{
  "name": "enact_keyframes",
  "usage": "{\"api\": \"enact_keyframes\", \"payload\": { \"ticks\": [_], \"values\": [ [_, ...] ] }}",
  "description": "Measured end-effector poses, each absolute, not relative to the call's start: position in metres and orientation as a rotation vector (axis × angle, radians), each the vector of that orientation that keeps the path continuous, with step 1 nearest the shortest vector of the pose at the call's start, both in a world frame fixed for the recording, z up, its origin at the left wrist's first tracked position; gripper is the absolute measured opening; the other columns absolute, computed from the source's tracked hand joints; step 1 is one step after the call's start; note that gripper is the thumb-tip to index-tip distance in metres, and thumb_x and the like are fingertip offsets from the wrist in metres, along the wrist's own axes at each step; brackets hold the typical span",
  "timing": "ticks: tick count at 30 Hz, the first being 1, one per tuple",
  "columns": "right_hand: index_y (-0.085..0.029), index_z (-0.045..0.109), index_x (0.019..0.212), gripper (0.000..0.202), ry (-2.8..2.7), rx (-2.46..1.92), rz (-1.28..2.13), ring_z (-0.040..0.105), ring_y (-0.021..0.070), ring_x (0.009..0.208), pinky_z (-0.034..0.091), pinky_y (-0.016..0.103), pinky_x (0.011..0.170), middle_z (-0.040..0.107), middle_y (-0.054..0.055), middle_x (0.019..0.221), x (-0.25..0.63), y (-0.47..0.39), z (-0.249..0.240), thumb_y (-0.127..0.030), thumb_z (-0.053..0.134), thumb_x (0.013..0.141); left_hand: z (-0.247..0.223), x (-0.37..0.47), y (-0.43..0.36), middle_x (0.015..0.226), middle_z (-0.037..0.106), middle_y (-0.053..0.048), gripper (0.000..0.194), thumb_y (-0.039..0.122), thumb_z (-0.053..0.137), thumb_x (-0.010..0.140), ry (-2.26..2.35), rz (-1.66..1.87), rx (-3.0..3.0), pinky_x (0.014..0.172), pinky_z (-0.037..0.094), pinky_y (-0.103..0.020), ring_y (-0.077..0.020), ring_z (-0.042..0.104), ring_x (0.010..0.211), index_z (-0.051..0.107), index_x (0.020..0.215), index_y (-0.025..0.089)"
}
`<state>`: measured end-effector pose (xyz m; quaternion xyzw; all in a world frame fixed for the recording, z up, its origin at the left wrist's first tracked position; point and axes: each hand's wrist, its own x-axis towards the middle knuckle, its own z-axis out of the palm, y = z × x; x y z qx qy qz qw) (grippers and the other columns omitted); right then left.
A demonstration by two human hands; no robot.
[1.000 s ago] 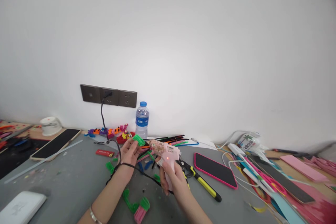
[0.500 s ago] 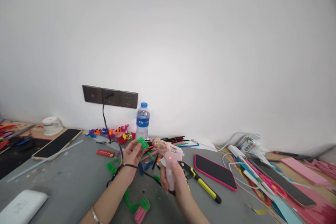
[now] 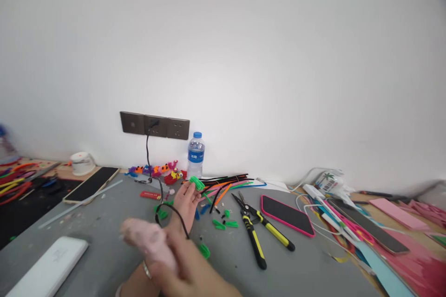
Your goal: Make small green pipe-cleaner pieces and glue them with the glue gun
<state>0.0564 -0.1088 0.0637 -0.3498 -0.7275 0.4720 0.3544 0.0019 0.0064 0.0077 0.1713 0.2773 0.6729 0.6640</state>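
My left hand (image 3: 187,200) pinches a small green bundle of fuzzy pipe cleaner (image 3: 197,183) in front of the water bottle. Closer to me, my right hand (image 3: 186,260) is wrapped around a pink hot glue gun (image 3: 149,241), blurred, its nozzle pointing left across my left forearm. The gun's black cord (image 3: 178,213) loops past my left wrist toward the wall socket (image 3: 155,125). Loose green pipe cleaner pieces (image 3: 225,224) lie right of my left hand. Beyond them is a spread of black, orange and pink pipe cleaners (image 3: 223,184).
Yellow-black pliers (image 3: 256,232) lie spread beside a pink-cased phone (image 3: 287,215). A water bottle (image 3: 196,155) stands at the wall near colourful pipe cleaner figures (image 3: 156,169). On the left are a white box-shaped device (image 3: 52,267), another phone (image 3: 92,184) and a white cup (image 3: 82,164).
My right hand has swung the glue gun from beside the green bundle toward me and left, over my left forearm. The pliers now show fully. My left hand keeps its pinch.
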Motion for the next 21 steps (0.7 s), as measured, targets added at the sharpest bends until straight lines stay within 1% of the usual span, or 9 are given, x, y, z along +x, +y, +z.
{"api": "enact_keyframes", "payload": {
  "ticks": [2, 4, 6, 7, 8, 11, 17, 19, 21],
  "values": [
    [-0.022, 0.055, 0.120, 0.040, -2.083, -0.955, 1.170, 0.063, 0.0216, 0.074, 0.050, 0.029, 0.066, 0.067, 0.006, 0.089, 0.027, -0.110, 0.069, -0.046, 0.052, 0.088, 0.008, 0.000, 0.004, 0.067, 0.069, 0.002, 0.033, 0.027, 0.089, 0.055, 0.605, 1.519, 0.380, 0.059, 0.051, -0.021, -0.0115, 0.064, 0.060, 0.065, 0.076, 0.017],
    [-0.020, 0.051, 0.125, 0.043, -2.249, -1.022, 1.051, 0.067, 0.0278, 0.075, 0.052, 0.036, 0.065, 0.070, 0.009, 0.090, -0.003, -0.107, 0.072, -0.043, 0.050, 0.089, 0.008, -0.001, 0.003, 0.068, 0.068, 0.002, 0.034, 0.028, 0.089, 0.055, 0.590, 1.515, 0.368, 0.061, 0.050, -0.021, -0.0113, 0.064, 0.061, 0.064, 0.076, 0.017],
    [-0.015, 0.050, 0.126, 0.043, -2.325, -1.139, 0.885, 0.069, 0.0339, 0.079, 0.054, 0.044, 0.069, 0.070, 0.015, 0.099, -0.032, -0.099, 0.072, -0.035, 0.051, 0.088, 0.008, -0.002, 0.003, 0.068, 0.068, 0.003, 0.034, 0.028, 0.089, 0.055, 0.578, 1.511, 0.355, 0.062, 0.050, -0.021, -0.0108, 0.064, 0.062, 0.064, 0.076, 0.018],
    [-0.011, 0.051, 0.124, 0.042, -2.343, -1.176, 0.814, 0.068, 0.0356, 0.085, 0.055, 0.046, 0.071, 0.069, 0.018, 0.103, -0.045, -0.094, 0.071, -0.029, 0.051, 0.086, 0.008, -0.003, 0.004, 0.068, 0.067, 0.004, 0.034, 0.028, 0.089, 0.055, 0.572, 1.508, 0.349, 0.063, 0.050, -0.021, -0.0103, 0.064, 0.062, 0.063, 0.075, 0.018],
    [-0.008, 0.051, 0.123, 0.042, -2.360, -1.173, 0.774, 0.067, 0.0358, 0.090, 0.055, 0.046, 0.074, 0.067, 0.019, 0.107, -0.057, -0.087, 0.068, -0.023, 0.051, 0.084, 0.009, -0.003, 0.004, 0.067, 0.067, 0.004, 0.034, 0.028, 0.089, 0.055, 0.566, 1.504, 0.346, 0.062, 0.049, -0.020, -0.0099, 0.064, 0.062, 0.063, 0.075, 0.018],
    [-0.002, 0.050, 0.123, 0.046, -2.400, -1.227, 0.723, 0.063, 0.0367, 0.101, 0.053, 0.048, 0.083, 0.063, 0.024, 0.115, -0.086, -0.062, 0.058, -0.020, 0.052, 0.081, 0.009, -0.002, 0.006, 0.066, 0.066, 0.004, 0.033, 0.028, 0.089, 0.055, 0.541, 1.476, 0.349, 0.061, 0.049, -0.020, -0.0102, 0.063, 0.061, 0.063, 0.074, 0.018],
    [0.000, 0.044, 0.133, 0.053, -2.435, -1.497, 0.661, 0.059, 0.0360, 0.111, 0.052, 0.046, 0.087, 0.058, 0.026, 0.123, -0.111, -0.024, 0.036, -0.015, 0.056, 0.084, 0.008, -0.005, 0.012, 0.069, 0.067, 0.002, 0.035, 0.028, 0.090, 0.054, 0.487, 1.440, 0.358, 0.063, 0.050, -0.022, -0.0105, 0.063, 0.063, 0.064, 0.076, 0.017],
    [-0.001, 0.048, 0.130, 0.052, -2.472, -1.510, 0.650, 0.059, 0.0358, 0.110, 0.052, 0.046, 0.086, 0.059, 0.026, 0.123, -0.113, -0.021, 0.032, -0.017, 0.059, 0.082, 0.008, -0.006, 0.015, 0.070, 0.068, 0.003, 0.035, 0.027, 0.090, 0.054, 0.484, 1.442, 0.356, 0.064, 0.051, -0.021, -0.0101, 0.063, 0.064, 0.065, 0.077, 0.018],
    [-0.001, 0.053, 0.124, 0.045, -2.513, -1.498, 0.563, 0.060, 0.0352, 0.108, 0.052, 0.047, 0.085, 0.061, 0.026, 0.119, -0.113, -0.025, 0.030, -0.016, 0.059, 0.083, 0.008, -0.006, 0.016, 0.070, 0.068, 0.003, 0.035, 0.027, 0.090, 0.054, 0.481, 1.434, 0.356, 0.064, 0.051, -0.021, -0.0100, 0.063, 0.064, 0.065, 0.077, 0.017]
  ]
}}
